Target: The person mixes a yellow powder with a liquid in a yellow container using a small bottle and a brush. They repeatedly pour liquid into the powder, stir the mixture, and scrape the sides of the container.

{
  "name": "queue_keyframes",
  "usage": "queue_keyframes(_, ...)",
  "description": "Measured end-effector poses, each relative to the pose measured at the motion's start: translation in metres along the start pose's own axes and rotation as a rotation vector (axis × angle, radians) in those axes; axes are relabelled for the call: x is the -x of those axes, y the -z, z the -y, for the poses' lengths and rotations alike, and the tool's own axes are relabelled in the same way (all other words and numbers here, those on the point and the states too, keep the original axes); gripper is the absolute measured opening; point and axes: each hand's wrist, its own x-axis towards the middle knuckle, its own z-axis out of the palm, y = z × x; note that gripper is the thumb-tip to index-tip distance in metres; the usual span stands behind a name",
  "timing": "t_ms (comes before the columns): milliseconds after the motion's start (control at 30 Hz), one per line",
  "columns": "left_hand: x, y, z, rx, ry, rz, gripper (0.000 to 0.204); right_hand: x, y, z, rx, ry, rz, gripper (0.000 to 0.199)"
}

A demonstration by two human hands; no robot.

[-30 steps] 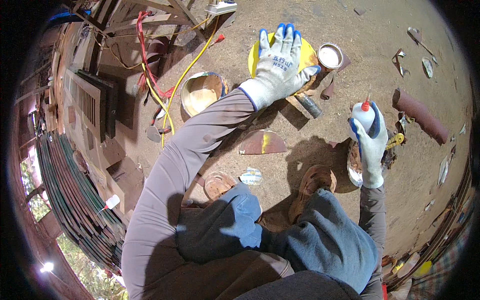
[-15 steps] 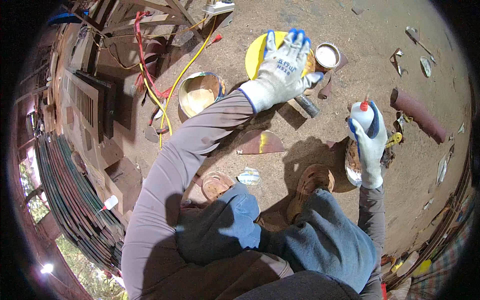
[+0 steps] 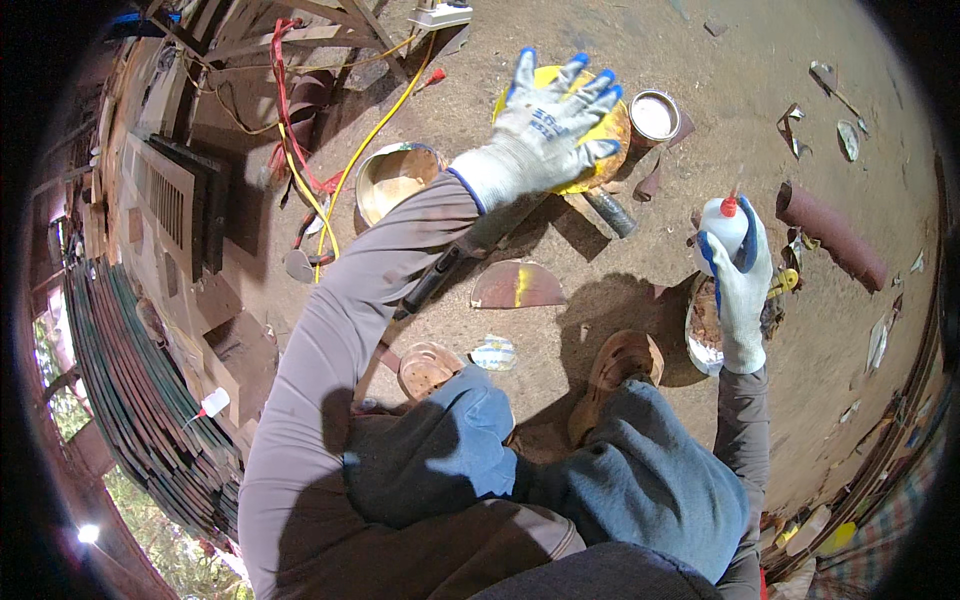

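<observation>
- a round wooden bowl (image 3: 392,178) sits on the dirt floor (image 3: 700,60), well to the left of the work and untouched; a yellow cable (image 3: 352,160) runs past its left rim.
- the left hand (image 3: 545,130), in a grey glove with blue fingertips, is stretched forward with its fingers (image 3: 585,82) spread flat and open, gripping nothing. it lies over the yellow disc (image 3: 608,135), palm down; whether the palm actually presses on it or hovers just above, the view does not settle.
- the yellow disc lies flat on the floor, directly under that hand, so only its right and near rim shows past the glove. being round it has no long axis; the way to it from above is straight down.
- a small open tin (image 3: 655,113) with pale contents stands just beside the disc's right edge, and a dark cylinder (image 3: 608,212) lies near its lower edge.
- the right hand (image 3: 738,290) is closed around a white squeeze bottle (image 3: 722,222) with a red nozzle, held about upright, nozzle pointing up and away from the floor.
- the bottle is off to the right of the disc and nearer the body, apart from it; the left hand is much the nearer of the two to the disc.
- a brown roll (image 3: 832,235) lies further right on the floor.
</observation>
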Motion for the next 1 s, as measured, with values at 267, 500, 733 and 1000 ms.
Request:
queue_keyframes(267,0.017,-0.001,0.026,-0.107,0.201,0.051,0.075,-0.048,-0.007,0.019,0.262,0.134,0.059,0.070)
queue_keyframes(500,0.060,-0.009,0.045,-0.083,0.427,-0.049,0.076,-0.107,-0.034,0.049,0.732,0.528,0.149,0.069)
queue_keyframes(733,0.119,-0.024,0.050,0.152,0.503,-0.006,0.067,-0.118,-0.060,0.068,1.009,0.635,0.231,0.065)
queue_keyframes(1000,0.147,-0.030,0.050,0.164,0.506,-0.029,0.056,-0.123,-0.070,0.069,1.049,0.639,0.249,0.059)
